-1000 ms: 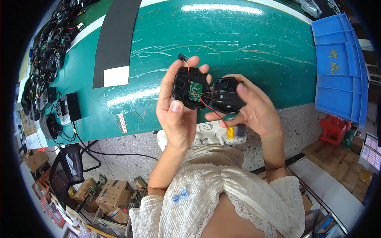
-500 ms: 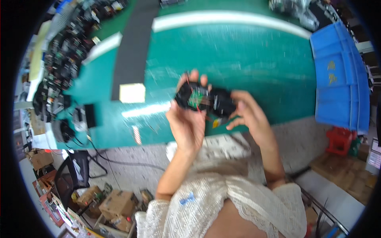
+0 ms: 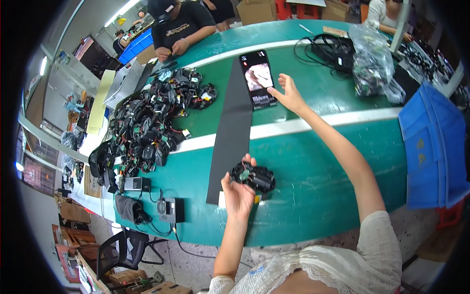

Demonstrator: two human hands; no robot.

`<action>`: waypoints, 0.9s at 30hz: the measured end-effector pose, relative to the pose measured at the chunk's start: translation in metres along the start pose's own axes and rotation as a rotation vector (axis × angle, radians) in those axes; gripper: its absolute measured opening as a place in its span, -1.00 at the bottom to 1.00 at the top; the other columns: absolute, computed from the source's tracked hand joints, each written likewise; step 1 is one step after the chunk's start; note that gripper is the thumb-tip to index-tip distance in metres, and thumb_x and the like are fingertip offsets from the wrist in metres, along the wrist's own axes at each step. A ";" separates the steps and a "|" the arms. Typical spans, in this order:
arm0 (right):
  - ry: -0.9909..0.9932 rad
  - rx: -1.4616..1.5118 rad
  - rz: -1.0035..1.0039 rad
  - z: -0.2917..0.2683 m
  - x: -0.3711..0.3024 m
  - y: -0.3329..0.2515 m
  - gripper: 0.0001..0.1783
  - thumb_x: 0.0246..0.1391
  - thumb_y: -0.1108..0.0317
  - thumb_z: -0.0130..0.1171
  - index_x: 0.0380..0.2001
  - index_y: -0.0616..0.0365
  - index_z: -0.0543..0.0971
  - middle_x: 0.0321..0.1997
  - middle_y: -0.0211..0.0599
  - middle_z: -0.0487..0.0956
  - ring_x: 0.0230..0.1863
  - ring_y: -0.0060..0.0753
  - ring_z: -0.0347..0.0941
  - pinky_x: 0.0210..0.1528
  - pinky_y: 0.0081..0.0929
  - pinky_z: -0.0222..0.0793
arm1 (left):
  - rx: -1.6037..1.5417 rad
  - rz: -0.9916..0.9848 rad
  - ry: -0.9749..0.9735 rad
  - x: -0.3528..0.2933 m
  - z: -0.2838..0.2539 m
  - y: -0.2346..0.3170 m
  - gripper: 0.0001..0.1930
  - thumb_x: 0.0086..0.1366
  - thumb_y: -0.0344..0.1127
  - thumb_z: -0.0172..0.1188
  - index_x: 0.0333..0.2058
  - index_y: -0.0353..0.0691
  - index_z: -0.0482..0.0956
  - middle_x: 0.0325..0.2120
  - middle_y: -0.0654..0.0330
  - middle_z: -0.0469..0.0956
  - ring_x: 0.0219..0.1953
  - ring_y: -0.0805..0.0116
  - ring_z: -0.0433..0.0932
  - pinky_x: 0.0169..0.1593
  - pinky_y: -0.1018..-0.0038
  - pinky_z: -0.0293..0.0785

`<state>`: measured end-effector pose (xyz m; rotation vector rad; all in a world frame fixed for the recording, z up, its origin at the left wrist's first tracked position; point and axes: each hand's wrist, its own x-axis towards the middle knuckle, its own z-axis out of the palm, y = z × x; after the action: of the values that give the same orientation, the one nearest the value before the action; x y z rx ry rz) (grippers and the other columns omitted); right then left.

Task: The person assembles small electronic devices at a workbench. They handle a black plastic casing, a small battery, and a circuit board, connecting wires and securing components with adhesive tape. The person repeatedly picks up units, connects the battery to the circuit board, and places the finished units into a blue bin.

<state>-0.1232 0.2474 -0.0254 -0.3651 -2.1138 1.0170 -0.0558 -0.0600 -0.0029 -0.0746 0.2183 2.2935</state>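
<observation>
L hand (image 3: 239, 198) grips two-part blk casing (image 3: 263, 180) over near-mid table (image 3: 303, 161); R hand (image 3: 290, 97) empty, fingers spread, thumb by far phone (image 3: 258, 78), contact unclear. Step's prob. phone check; tapping calls for light R thumb, L steady.

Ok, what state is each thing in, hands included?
Black rounded plastic casing: open, green circuit board exposed
Left hand: gripping the casing
Right hand: open, holding nothing
Black rectangular phone: screen lit
Small black electronic parts: piled in a jumbled heap
Clear plastic bag: crumpled
</observation>
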 end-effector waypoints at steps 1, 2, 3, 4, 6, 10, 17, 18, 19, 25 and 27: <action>-0.071 0.279 0.001 0.010 0.011 0.021 -0.24 0.00 0.10 0.19 0.06 0.42 0.12 0.06 0.05 0.27 0.08 -0.23 0.25 0.12 -0.36 0.17 | -0.021 -0.018 -0.001 0.003 -0.003 0.001 -0.41 0.24 -0.18 -0.08 0.16 -0.39 0.02 0.14 0.05 0.18 0.19 0.15 0.18 -0.06 0.43 0.51; -0.152 0.567 0.005 0.019 0.021 0.037 -0.23 0.00 0.12 0.20 0.07 0.42 0.10 0.09 0.03 0.25 0.11 -0.28 0.23 0.13 -0.38 0.16 | -0.063 -0.023 0.022 0.003 -0.001 0.000 -0.40 0.24 -0.18 -0.07 0.16 -0.38 0.03 0.13 0.03 0.20 0.16 0.10 0.22 0.13 0.24 0.32; -0.250 0.566 0.079 0.037 0.014 0.016 -0.25 0.00 0.17 0.21 0.08 0.40 0.10 0.10 -0.04 0.26 0.11 -0.36 0.22 0.14 -0.41 0.14 | -0.103 0.013 0.025 -0.009 -0.007 0.011 -0.40 0.24 -0.18 -0.07 0.16 -0.39 0.04 0.12 0.02 0.21 0.15 0.09 0.24 0.18 0.19 0.22; -0.312 0.545 0.134 0.039 0.007 -0.001 -0.33 0.00 0.27 0.19 0.06 0.36 0.12 0.02 -0.11 0.32 0.06 -0.40 0.25 0.11 -0.44 0.16 | -0.152 0.024 0.021 -0.016 -0.013 0.015 -0.40 0.24 -0.18 -0.06 0.16 -0.39 0.04 0.11 0.01 0.22 0.13 0.07 0.26 0.23 0.14 0.12; -0.290 0.594 0.108 0.041 0.004 0.010 -0.47 -0.01 0.40 0.11 0.00 0.33 0.18 -0.05 -0.21 0.35 0.01 -0.46 0.27 0.08 -0.47 0.18 | -0.198 -0.005 0.003 -0.015 -0.014 0.013 -0.42 0.25 -0.18 -0.06 0.15 -0.40 0.06 0.10 0.01 0.23 0.13 0.09 0.26 0.21 0.17 0.16; -0.192 0.649 0.235 0.051 0.004 0.010 -0.61 0.17 0.27 -0.10 -0.02 0.32 0.26 -0.10 -0.34 0.38 -0.05 -0.51 0.28 0.08 -0.54 0.15 | -0.216 -0.042 0.040 -0.016 -0.012 0.018 -0.42 0.22 -0.23 0.02 0.14 -0.38 0.09 0.10 0.06 0.21 0.14 0.09 0.24 0.21 0.13 0.16; 0.071 0.411 0.259 0.014 0.006 0.059 -0.42 0.24 -0.06 -0.27 0.07 0.24 0.22 -0.03 -0.23 0.35 -0.01 -0.44 0.28 0.08 -0.47 0.17 | 0.128 -0.067 -0.080 -0.007 0.002 0.005 -0.38 0.20 -0.10 0.05 0.13 -0.34 0.12 0.08 0.08 0.25 0.15 0.13 0.24 0.23 0.18 0.14; 0.097 0.372 0.189 0.013 -0.003 0.044 -0.48 0.23 0.02 -0.21 0.04 0.26 0.24 -0.08 -0.23 0.37 -0.08 -0.46 0.30 0.02 -0.48 0.20 | 0.228 -0.043 -0.091 -0.009 0.003 0.003 -0.37 0.18 -0.07 0.07 0.13 -0.32 0.13 0.08 0.09 0.25 0.15 0.13 0.24 0.23 0.18 0.14; 0.107 0.343 0.124 0.013 -0.026 0.009 -0.53 0.22 0.10 -0.15 0.01 0.28 0.26 -0.14 -0.23 0.39 -0.14 -0.48 0.33 -0.03 -0.49 0.23 | 0.332 -0.016 -0.078 -0.018 0.002 0.003 -0.34 0.16 -0.03 0.09 0.13 -0.29 0.14 0.09 0.10 0.26 0.15 0.13 0.25 0.23 0.19 0.15; -0.325 0.381 0.064 -0.072 -0.165 -0.169 -0.71 0.13 0.34 0.01 -0.13 0.29 0.39 -0.27 -0.24 0.41 -0.27 -0.42 0.39 -0.17 -0.48 0.31 | 0.468 0.044 -0.064 -0.051 0.020 -0.039 -0.33 0.22 0.00 -0.03 0.16 -0.35 0.09 0.10 0.01 0.25 0.15 0.15 0.25 0.21 0.26 0.16; -0.309 0.332 0.029 -0.091 -0.195 -0.204 -0.69 0.10 0.38 0.04 -0.11 0.31 0.39 -0.25 -0.23 0.40 -0.27 -0.42 0.37 -0.19 -0.49 0.32 | 0.549 0.017 -0.029 -0.062 0.030 -0.055 -0.33 0.22 0.08 -0.11 0.16 -0.29 0.11 0.08 0.08 0.27 0.12 0.18 0.28 0.16 0.28 0.25</action>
<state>0.0886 0.0616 0.0684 -0.0769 -2.1563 1.4931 0.0265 -0.0638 0.0274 0.2423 0.8229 2.1718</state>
